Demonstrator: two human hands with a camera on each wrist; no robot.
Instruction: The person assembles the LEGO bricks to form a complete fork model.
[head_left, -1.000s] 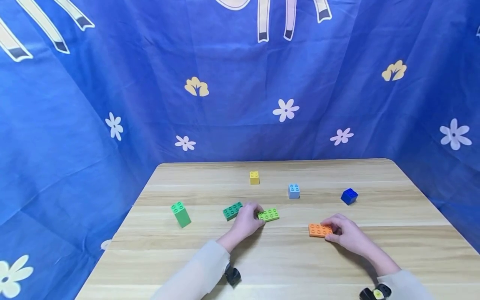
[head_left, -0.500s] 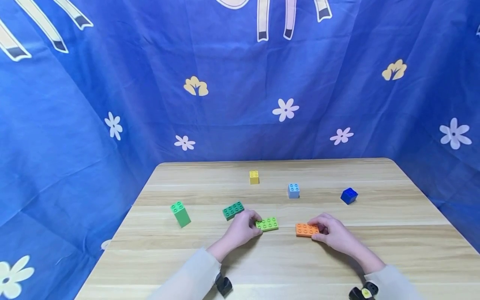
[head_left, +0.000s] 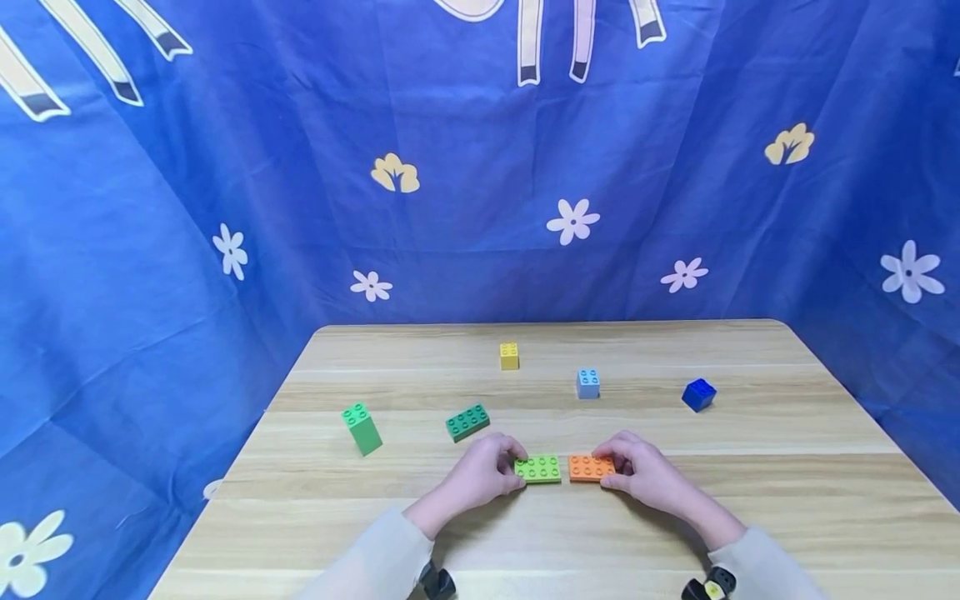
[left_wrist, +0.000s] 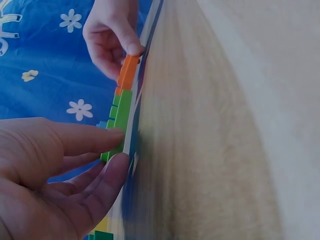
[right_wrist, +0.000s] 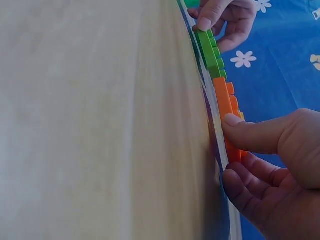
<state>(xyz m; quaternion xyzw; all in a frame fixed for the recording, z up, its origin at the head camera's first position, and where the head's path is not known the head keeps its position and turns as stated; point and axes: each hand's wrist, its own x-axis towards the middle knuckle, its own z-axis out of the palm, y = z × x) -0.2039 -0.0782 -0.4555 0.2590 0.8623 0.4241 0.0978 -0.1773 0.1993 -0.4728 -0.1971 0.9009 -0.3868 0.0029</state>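
At lower centre, the left hand (head_left: 483, 472) narrowly pinches the lime brick (head_left: 543, 469). The right hand (head_left: 641, 472) likewise grips the orange brick (head_left: 585, 468).

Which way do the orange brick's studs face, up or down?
Up: the orange brick shows its round studs on top in the head view.

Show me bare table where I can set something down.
In the head view, bare tabletop lies between the forearms; right of the right hand, below the dark blue brick; and left of the left hand, below the tall green block. Crowded: the middle, where the hands hold the lime brick and orange brick close together.
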